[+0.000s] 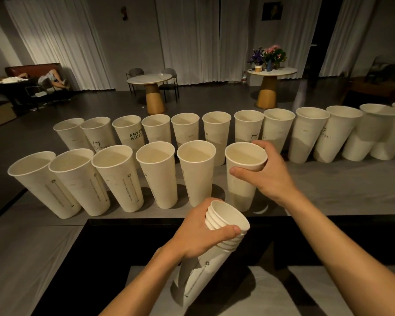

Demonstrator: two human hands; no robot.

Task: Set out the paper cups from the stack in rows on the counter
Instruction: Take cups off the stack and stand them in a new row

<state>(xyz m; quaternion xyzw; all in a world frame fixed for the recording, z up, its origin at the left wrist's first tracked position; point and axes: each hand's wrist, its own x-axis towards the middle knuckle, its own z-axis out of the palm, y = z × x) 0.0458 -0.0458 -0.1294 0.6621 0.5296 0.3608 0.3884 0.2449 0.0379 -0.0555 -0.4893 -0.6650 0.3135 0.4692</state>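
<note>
**A:** Starting closest in, what is the left hand doing?

**B:** It is gripping the stack just under the rims, thumb curled across the front. The stack is leaning, with its long axis running from the base low on the left up to the open mouth on the right, so the mouth is pointing towards the other hand.

**A:** And the right hand?

**B:** It is holding a single cup by the rim, thumb on the near side and fingers wrapping the far side. That cup is standing upright just inside the counter's near edge. I cannot tell whether its base is fully down.

**A:** So where is it sitting among the others?

**B:** It is closing the right end of the near row, sixth along. Behind it the far row is running along the counter's far edge, out past it to the right.

**A:** What is the next move depending on?

**B:** I am judging that the right hand is the nearer one to the stack's mouth. It would need to let go, drop back towards that mouth, then fill the bare stretch to the right.
</note>
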